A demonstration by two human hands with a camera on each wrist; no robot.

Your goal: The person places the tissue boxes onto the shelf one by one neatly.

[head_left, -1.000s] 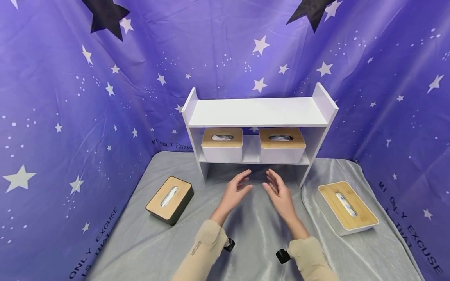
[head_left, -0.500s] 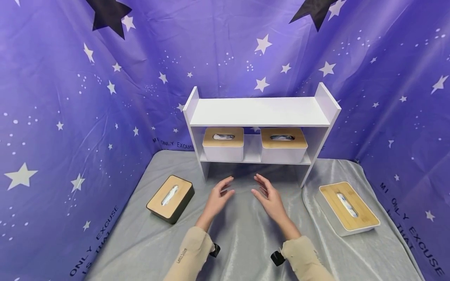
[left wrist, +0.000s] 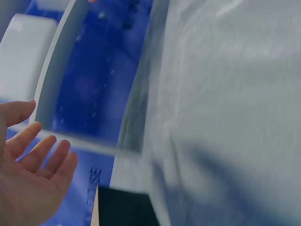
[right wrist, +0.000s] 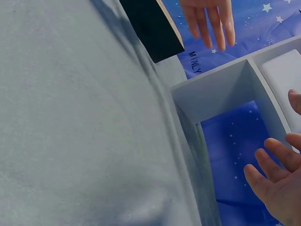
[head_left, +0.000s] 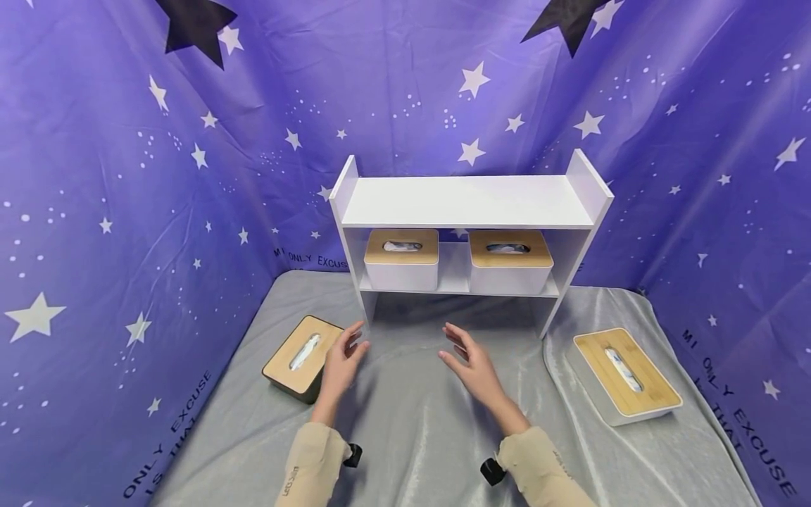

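Note:
My left hand (head_left: 341, 366), fingers loosely bent and holding nothing, overlaps the right edge of a dark tissue box (head_left: 288, 359) with a wooden lid in the head view. In the left wrist view the box's dark side (left wrist: 124, 207) shows below the fingers. My right hand (head_left: 475, 373) hovers over the cloth in front of the white shelf (head_left: 465, 201), its fingers spread and holding nothing. Two white tissue boxes with wooden lids, a left one (head_left: 401, 274) and a right one (head_left: 510, 278), stand on the shelf's lower board.
Another tissue box, pale with a bamboo lid (head_left: 652, 384), lies at the right on the grey cloth (head_left: 418, 436). A purple star-printed curtain (head_left: 266, 141) hangs behind and along both sides.
From in front of the shelf, my left hand has moved left to the dark tissue box. My right hand has drawn back a little towards me and to the left.

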